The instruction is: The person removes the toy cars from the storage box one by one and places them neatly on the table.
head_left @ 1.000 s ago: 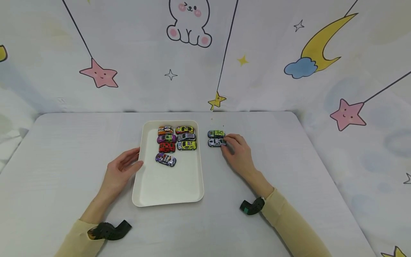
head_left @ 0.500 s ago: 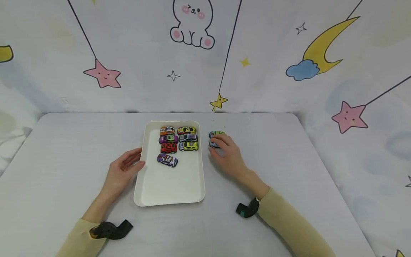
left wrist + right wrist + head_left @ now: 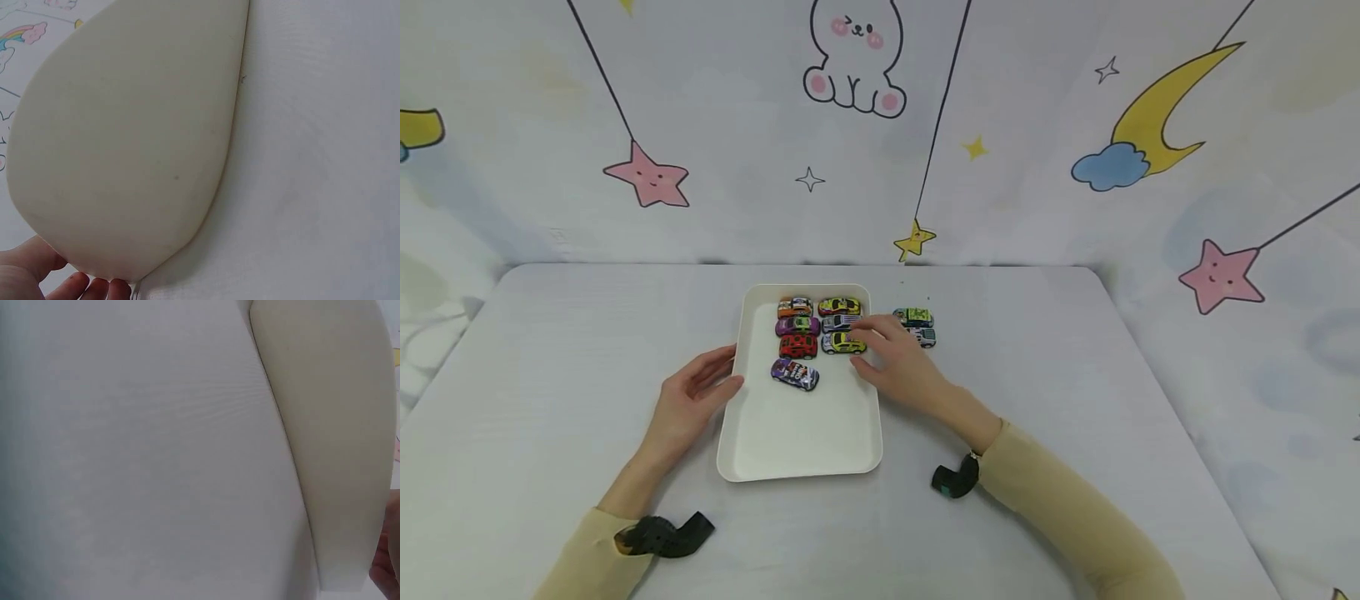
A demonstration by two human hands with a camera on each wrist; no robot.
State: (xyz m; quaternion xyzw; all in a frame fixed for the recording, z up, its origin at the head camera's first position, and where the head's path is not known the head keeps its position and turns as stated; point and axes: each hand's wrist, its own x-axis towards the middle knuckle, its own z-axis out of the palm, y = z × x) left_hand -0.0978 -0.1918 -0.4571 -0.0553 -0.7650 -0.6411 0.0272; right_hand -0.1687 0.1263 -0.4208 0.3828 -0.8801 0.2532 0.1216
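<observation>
A shallow white tray (image 3: 805, 433) bears several small toy cars, mostly in two columns at its far end. My left hand (image 3: 688, 400) holds the tray's left side, fingertips against the outer wall and thumb at the rim. My right hand (image 3: 906, 367) reaches over the right rim, thumb and forefinger apart, beside a yellow toy car (image 3: 843, 342); nothing shows between them. A silver striped car (image 3: 840, 322) lies just beyond, partly hidden by the fingers. In the right wrist view only a sliver of the hand (image 3: 387, 550) shows beside the tray wall.
Outside the tray on the right lie a green toy car (image 3: 914, 317) and a silver-white toy car (image 3: 922, 337), the latter partly covered by my right hand. A purple-and-white car (image 3: 795, 375) sits askew below the columns. A printed cloth wall (image 3: 737, 208) rises behind the table.
My right hand has left the silver-white car and moved left over the tray's rim. My left hand stays at the tray. The whole head view has shifted slightly.
</observation>
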